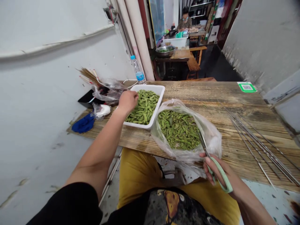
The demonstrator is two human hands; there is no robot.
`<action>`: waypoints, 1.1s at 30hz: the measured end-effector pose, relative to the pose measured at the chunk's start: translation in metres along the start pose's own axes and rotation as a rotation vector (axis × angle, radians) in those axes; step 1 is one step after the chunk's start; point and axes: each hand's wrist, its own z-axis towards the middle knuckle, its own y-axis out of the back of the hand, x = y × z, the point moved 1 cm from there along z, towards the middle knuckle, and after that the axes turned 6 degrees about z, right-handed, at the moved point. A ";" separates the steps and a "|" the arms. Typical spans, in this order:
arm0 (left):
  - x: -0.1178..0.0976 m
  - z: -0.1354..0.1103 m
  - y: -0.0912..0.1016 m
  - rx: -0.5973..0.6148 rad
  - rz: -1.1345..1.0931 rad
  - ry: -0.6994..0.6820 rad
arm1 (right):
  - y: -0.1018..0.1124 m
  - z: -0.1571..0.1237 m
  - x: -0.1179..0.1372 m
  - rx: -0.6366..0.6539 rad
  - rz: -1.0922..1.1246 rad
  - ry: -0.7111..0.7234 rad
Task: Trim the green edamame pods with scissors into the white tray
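My left hand [127, 101] is over the left side of a white plastic tray [156, 117]. Its fingers are curled together, and whatever is in them is hidden. Green edamame pods [146, 106] fill the tray. Scissors with pale green handles [223, 176] are in my right hand [231, 173], blades pointing up and away over the near right edge of a clear plastic bag [211, 134]. Inside the open bag lie smaller green pods, stem bits and leaf scraps [179, 129].
Metal skewers [260, 147] lie at the right of the wooden table [187, 92]. A water bottle [139, 73] stands behind the tray. Left of it are bagged wooden sticks [87, 75] and a blue cloth [83, 123]. A person [185, 22] sits at a far table.
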 end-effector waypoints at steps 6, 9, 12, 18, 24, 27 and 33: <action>-0.043 -0.037 -0.004 -0.075 -0.169 -0.161 | -0.010 0.001 -0.001 0.087 0.462 -0.263; -0.105 -0.074 -0.019 0.153 -0.474 -0.498 | -0.014 0.002 -0.001 0.005 0.536 -0.249; -0.159 -0.097 -0.049 0.386 -0.552 -0.740 | -0.019 0.002 0.001 -0.046 0.519 -0.203; -0.185 -0.100 -0.075 0.440 -0.332 -0.783 | -0.022 -0.007 -0.003 -0.039 0.513 -0.235; -0.166 -0.098 -0.056 0.663 -0.933 -0.321 | -0.024 -0.010 -0.004 -0.045 0.274 -0.045; -0.163 -0.106 -0.052 0.781 -1.045 -0.219 | -0.027 -0.007 0.001 -0.024 0.157 0.014; -0.165 -0.119 -0.049 0.792 -1.103 -0.084 | -0.031 0.003 0.004 0.004 0.024 0.026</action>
